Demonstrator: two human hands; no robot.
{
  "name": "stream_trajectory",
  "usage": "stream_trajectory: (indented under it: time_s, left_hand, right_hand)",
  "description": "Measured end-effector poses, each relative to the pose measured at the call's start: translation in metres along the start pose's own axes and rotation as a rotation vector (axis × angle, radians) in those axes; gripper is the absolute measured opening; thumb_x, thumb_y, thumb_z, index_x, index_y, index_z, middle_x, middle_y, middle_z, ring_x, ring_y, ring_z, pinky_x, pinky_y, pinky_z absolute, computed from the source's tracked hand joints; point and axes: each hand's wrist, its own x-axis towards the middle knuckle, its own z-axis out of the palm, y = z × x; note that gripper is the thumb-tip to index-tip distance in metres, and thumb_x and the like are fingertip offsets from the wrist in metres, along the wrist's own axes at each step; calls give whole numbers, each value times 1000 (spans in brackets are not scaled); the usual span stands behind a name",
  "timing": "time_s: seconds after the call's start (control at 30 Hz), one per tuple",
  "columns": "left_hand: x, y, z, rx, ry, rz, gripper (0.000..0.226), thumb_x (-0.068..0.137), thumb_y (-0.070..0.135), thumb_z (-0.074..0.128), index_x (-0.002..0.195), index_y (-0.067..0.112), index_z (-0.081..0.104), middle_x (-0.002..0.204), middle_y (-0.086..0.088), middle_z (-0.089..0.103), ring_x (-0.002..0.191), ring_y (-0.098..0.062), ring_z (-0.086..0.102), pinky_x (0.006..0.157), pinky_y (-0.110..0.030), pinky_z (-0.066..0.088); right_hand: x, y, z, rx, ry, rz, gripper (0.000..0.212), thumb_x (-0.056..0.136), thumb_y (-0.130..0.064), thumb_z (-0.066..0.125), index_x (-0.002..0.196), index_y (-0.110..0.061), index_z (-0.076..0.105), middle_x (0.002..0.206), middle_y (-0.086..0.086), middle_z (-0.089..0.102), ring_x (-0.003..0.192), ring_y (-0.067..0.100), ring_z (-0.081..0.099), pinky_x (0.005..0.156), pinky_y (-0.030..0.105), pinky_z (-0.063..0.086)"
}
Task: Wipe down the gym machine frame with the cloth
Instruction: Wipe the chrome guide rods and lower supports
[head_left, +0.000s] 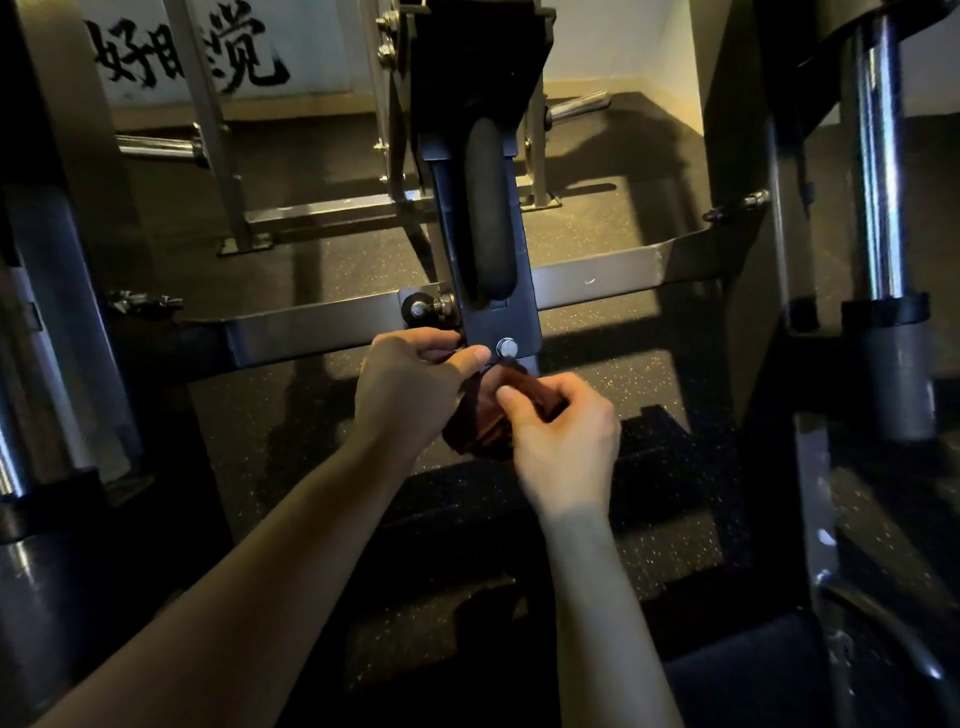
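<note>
A dark reddish-brown cloth hangs bunched between my two hands, just below the gym machine frame's dark centre post and its bolt. My left hand pinches the cloth's upper edge with thumb and fingers, right beside the bolt. My right hand grips the cloth from the right with curled fingers. A grey crossbar of the frame runs left and right behind the hands. Much of the cloth is hidden by my palms.
A black padded roller sits on the centre post above the hands. Chrome weight posts stand at the far left and at the right. Another grey frame stands farther back on the speckled rubber floor.
</note>
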Motion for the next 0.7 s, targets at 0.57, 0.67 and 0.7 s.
stream_trajectory:
  time_s: [0.57, 0.67, 0.7]
  left_hand:
    - [-13, 9, -31, 363, 69, 499, 34, 89, 35, 73, 115, 15, 66, 98, 2, 67, 86, -10, 65, 75, -37, 59]
    - [-5, 27, -32, 457, 142, 656, 47, 88, 35, 73, 125, 9, 59, 108, -4, 62, 91, -12, 61, 75, -33, 58]
    - [-4, 36, -30, 495, 165, 697, 51, 88, 35, 73, 129, 9, 56, 113, -5, 60, 95, -12, 60, 78, -32, 57]
  right_hand:
    - [-3, 10, -38, 129, -55, -29, 10, 96, -18, 67, 93, -24, 60, 90, -10, 65, 90, 5, 63, 82, 26, 50]
    - [-16, 7, -58, 191, -233, -31, 11, 95, -18, 69, 92, -26, 62, 93, -9, 67, 88, 0, 65, 80, 21, 52]
    - [-20, 4, -58, 249, -294, 8, 11, 95, -18, 69, 92, -26, 63, 93, -9, 68, 90, -1, 66, 81, 21, 53]
